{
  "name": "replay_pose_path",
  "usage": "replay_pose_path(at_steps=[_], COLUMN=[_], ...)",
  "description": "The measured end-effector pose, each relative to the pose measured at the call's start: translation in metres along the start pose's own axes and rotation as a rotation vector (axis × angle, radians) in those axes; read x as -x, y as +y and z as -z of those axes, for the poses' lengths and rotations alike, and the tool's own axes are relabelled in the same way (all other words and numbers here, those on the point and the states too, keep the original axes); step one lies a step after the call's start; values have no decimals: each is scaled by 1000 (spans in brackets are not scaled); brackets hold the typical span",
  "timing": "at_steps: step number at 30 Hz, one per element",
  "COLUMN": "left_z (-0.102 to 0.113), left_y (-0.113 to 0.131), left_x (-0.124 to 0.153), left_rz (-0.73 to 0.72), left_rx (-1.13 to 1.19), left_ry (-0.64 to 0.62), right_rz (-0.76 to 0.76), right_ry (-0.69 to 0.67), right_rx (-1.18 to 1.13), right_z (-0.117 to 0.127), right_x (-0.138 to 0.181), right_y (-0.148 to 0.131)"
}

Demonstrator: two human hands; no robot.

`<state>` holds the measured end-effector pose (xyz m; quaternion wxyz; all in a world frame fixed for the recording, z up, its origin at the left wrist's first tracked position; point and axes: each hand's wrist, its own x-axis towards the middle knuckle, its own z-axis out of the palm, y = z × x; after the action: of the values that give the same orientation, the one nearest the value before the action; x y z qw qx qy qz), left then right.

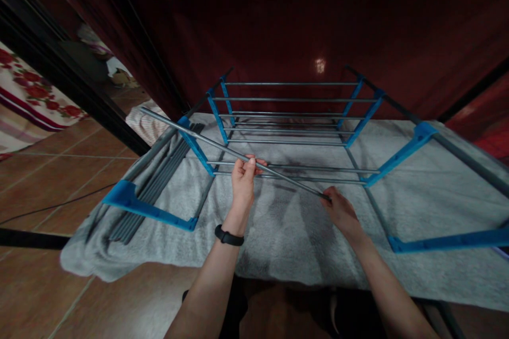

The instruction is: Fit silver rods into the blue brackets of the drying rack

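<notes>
A thin grey metal rod [199, 137] slants across the middle of the view, its far end up at the left. My left hand [244, 177] is closed around its middle, thumb on top. At its lower right end, the fingers of my right hand [338, 209] pinch the tip. Below and behind the rod stands a partly built rack of grey tubes with blue plastic brackets [201, 153]. Several crossbars [290, 99] span the brackets at the back. The front pair of brackets, one a blue bracket [151, 211] at left, has no bar between them.
Several loose grey rods [159, 185] lie side by side at the left on a grey blanket [278, 243]. A dark red panel [278, 26] rises behind the rack. Tiled floor [55, 190] with a dark cable shows at left.
</notes>
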<state>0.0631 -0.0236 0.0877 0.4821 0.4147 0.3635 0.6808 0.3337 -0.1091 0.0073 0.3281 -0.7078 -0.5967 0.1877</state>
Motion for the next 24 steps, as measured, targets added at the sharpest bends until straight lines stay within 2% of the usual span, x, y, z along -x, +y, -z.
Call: replay_pose_path(at_steps=[5, 15, 24], left_z=[-3, -6, -10], left_y=[2, -1, -4], left_x=[4, 7, 13], left_rz=[20, 46, 78], left_rx=[-3, -29, -29], left_ry=[-36, -52, -87], right_rz=[33, 66, 41], right_ry=[-79, -134, -87], right_rx=[67, 44, -172], right_z=[2, 1, 2], right_x=[1, 5, 8], right_y=[-6, -12, -19])
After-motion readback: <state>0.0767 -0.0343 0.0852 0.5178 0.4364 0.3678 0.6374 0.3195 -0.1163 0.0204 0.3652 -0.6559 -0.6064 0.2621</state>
